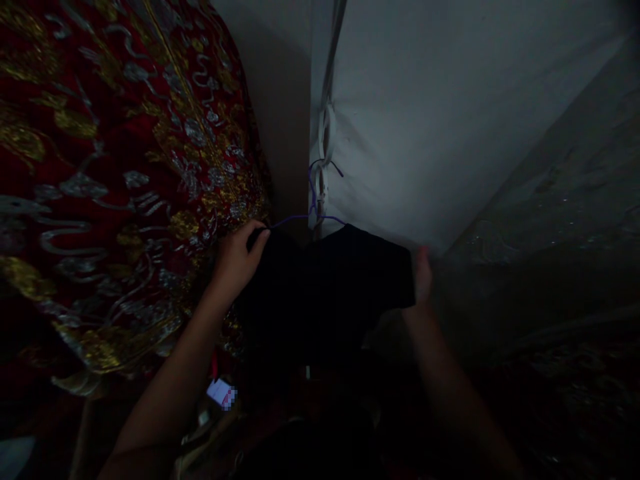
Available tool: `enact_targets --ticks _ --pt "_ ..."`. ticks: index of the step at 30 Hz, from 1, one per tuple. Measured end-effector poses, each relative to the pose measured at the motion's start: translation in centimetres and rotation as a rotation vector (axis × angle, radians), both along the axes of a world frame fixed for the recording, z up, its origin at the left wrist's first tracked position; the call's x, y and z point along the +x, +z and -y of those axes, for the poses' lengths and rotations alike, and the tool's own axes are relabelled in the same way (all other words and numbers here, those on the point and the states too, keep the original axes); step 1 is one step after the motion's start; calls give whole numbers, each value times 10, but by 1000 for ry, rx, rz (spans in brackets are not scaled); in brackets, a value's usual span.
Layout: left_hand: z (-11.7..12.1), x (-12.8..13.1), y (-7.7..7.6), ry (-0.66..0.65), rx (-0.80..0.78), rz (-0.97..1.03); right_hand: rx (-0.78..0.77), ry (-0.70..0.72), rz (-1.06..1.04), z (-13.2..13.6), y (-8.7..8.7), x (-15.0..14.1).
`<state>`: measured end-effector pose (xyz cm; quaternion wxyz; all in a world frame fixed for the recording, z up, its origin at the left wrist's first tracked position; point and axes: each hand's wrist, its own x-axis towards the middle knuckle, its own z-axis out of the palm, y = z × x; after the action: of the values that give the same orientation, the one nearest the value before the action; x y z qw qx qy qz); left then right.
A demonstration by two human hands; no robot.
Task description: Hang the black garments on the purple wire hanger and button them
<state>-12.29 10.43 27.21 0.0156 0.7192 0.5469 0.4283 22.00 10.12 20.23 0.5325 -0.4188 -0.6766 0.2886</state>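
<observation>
Low in front of me, a white label (218,392) hangs below a red ribbon (215,365). Above it, the dark shirt (320,287) hangs from a purple hanger (313,200). My left hand (243,257) pinches the shirt's shoulder, thumb and finger nearly together, at the hanger's left end. My right hand (423,280) is at the far sleeve's edge, thumb up; I can't tell whether it grips. Red embroidered cloth (115,220) fills my left side. Beyond, the hanger's hook meets white rings (323,137) beside a pale wall (425,100).
</observation>
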Motion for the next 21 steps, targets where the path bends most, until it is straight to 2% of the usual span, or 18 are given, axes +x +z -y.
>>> enact_targets --ticks 3,5,7,8,9,11,12,13,14,17,18,19,21 --pt "-11 2 5 37 23 -37 -69 -138 -285 10 28 7" --pt "-22 5 8 13 42 -29 -125 -160 -299 25 43 2" --pt "-34 7 9 -55 41 15 -171 -91 -232 44 49 -13" --pt "-39 8 7 -96 27 48 -186 16 -184 54 49 -21" --pt "-41 10 4 -141 4 87 -209 184 -116 63 48 -30" --pt "-40 16 -5 -255 -59 183 -289 587 48 76 40 -46" --pt "-36 20 -10 -320 -89 237 -333 728 113 79 34 -51" --pt "-30 24 -16 -387 -115 289 -360 765 140 79 27 -56" --pt "-23 29 -20 -452 -140 340 -357 674 122 75 19 -59" --pt "1 48 -26 -647 -264 494 -163 96 17 54 -6 -60" --pt "8 54 -24 -716 -332 545 -78 -47 16 45 -12 -58" --pt "14 59 -22 -780 -407 596 -15 -127 28 38 -17 -56" --pt "20 66 -19 -871 -547 675 7 -123 54 29 -22 -48"
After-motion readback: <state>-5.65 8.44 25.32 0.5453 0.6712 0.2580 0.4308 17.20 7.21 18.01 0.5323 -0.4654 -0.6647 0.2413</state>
